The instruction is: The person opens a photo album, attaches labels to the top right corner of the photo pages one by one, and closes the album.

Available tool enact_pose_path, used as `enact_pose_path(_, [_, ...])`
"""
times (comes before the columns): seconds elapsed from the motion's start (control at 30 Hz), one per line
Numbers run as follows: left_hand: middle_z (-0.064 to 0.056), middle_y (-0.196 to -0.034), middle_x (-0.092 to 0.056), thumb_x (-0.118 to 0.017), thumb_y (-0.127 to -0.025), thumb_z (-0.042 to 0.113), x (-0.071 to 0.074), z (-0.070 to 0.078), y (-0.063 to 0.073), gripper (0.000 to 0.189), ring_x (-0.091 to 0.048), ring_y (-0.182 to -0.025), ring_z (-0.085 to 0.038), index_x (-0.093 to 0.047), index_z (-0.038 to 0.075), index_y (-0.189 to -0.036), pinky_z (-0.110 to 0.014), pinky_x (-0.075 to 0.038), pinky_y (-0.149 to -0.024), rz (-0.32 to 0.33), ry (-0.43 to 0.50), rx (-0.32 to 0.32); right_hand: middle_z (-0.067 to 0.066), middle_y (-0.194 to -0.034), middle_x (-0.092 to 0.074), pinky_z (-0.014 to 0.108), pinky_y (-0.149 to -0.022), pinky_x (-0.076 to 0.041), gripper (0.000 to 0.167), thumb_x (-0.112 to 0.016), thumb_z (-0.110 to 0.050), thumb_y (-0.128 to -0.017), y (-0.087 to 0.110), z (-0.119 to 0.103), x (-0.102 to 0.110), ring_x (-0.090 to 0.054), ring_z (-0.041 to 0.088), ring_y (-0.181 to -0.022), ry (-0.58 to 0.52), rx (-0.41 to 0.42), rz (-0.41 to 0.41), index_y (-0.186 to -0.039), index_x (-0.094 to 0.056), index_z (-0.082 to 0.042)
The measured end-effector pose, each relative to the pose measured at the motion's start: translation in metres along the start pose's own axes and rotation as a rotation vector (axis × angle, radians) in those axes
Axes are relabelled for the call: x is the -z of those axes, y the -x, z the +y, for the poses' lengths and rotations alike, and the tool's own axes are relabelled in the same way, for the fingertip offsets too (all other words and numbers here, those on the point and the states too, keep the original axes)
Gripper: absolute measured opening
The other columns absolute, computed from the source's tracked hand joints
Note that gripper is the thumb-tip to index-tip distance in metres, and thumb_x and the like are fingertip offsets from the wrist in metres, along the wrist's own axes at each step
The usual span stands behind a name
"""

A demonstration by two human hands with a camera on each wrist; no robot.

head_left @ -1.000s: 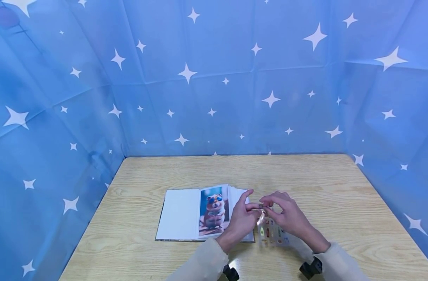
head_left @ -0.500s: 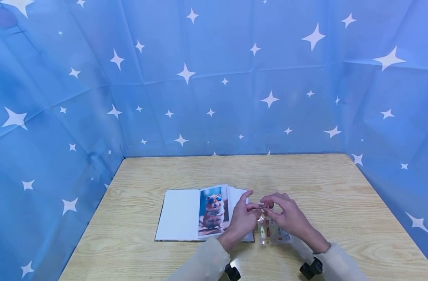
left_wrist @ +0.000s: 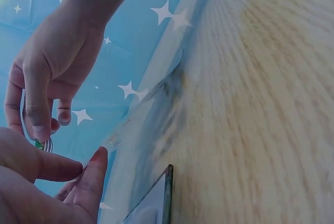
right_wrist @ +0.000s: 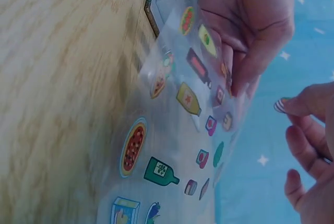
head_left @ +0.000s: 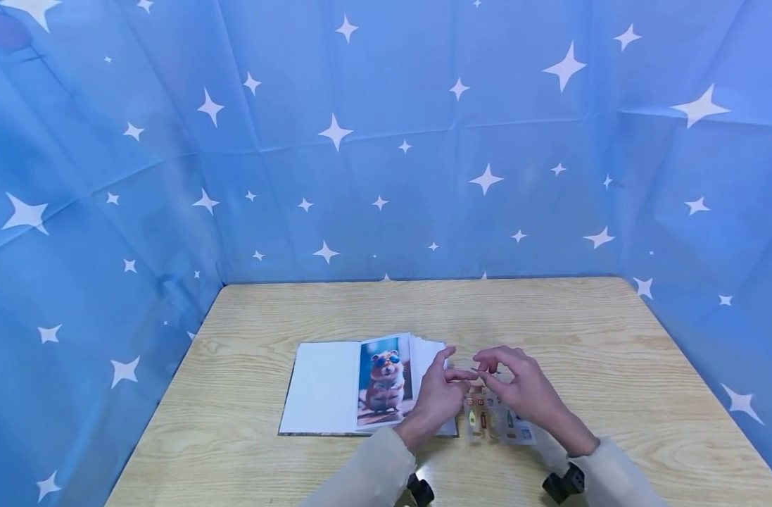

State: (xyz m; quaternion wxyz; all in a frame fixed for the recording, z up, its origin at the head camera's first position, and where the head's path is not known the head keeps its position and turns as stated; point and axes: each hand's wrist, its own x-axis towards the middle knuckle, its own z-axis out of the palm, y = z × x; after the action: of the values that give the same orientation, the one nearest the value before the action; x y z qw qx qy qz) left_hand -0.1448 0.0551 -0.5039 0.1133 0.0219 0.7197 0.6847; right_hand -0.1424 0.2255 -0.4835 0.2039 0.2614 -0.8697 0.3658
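Note:
My left hand (head_left: 438, 396) pinches the upper edge of a clear sticker sheet (head_left: 519, 428) between thumb and finger. In the right wrist view the sheet hangs tilted above the table, printed with small food stickers such as a green bottle (right_wrist: 160, 173) and a pizza (right_wrist: 133, 148). My right hand (head_left: 530, 393) pinches a tiny striped sticker (right_wrist: 280, 105) between thumb and index finger, a short way off the sheet. A bit of green shows on that sticker in the left wrist view; its full picture is hidden by the fingertips.
An open album (head_left: 325, 387) lies to the left of the sheet, showing a photo (head_left: 384, 384) of a hamster in sunglasses. My left forearm crosses its right front corner. A blue starry curtain (head_left: 386, 141) stands behind the wooden table (head_left: 233, 465) and along its sides.
My right hand has drawn slightly right, opening a small gap from the left fingertips. The sheet's lower right part has shifted a little right. The left hand barely moves; the album stays put.

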Motion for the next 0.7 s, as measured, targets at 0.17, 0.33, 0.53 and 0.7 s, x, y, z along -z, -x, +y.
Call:
enact_pose_path(0.17, [-0.003, -0.095, -0.074, -0.06, -0.086, -0.006, -0.0023, -0.0022, -0.0018, 0.067, -0.072, -0.083, -0.018, -0.036, 0.006, -0.148, -0.025, -0.054, -0.069, -0.002, -0.004, 0.025, -0.013, -0.082, -0.063, 0.029, -0.072, -0.044, 0.04, -0.079, 0.008, -0.074, 0.0011, 0.001, 0.001, -0.057, 0.007, -0.076, -0.007, -0.011, 0.0, -0.107, -0.07, -0.012])
enact_pose_path(0.33, [-0.003, -0.095, -0.074, -0.063, -0.085, -0.003, -0.0039, -0.0027, -0.0025, 0.069, -0.07, -0.084, -0.016, -0.035, 0.005, -0.148, -0.027, -0.055, -0.075, -0.008, -0.062, 0.026, -0.014, -0.082, -0.063, 0.029, -0.071, -0.045, 0.037, -0.078, 0.008, -0.075, 0.0018, 0.0019, 0.0016, -0.057, 0.007, -0.076, -0.006, -0.013, 0.002, -0.107, -0.07, -0.01])
enact_pose_path(0.53, [-0.005, -0.101, -0.073, -0.064, -0.085, -0.001, -0.0053, -0.0005, -0.002, 0.073, -0.07, -0.086, -0.016, -0.033, 0.007, -0.15, -0.029, -0.055, -0.076, -0.018, -0.081, 0.053, -0.014, -0.081, -0.063, 0.028, -0.07, -0.045, 0.037, -0.079, 0.008, -0.074, 0.0022, 0.0036, 0.0017, -0.057, 0.006, -0.075, -0.004, -0.023, 0.0, -0.106, -0.07, -0.01])
enact_pose_path(0.7, [-0.006, -0.11, -0.07, -0.066, -0.087, 0.001, -0.0072, 0.0019, -0.0008, 0.074, -0.068, -0.097, -0.018, -0.032, 0.009, -0.151, -0.034, -0.056, -0.085, -0.015, -0.084, 0.071, -0.013, -0.082, -0.063, 0.035, -0.069, -0.047, 0.038, -0.078, 0.008, -0.075, 0.0037, 0.005, 0.0024, -0.057, 0.006, -0.075, 0.002, -0.038, -0.001, -0.107, -0.07, -0.01])
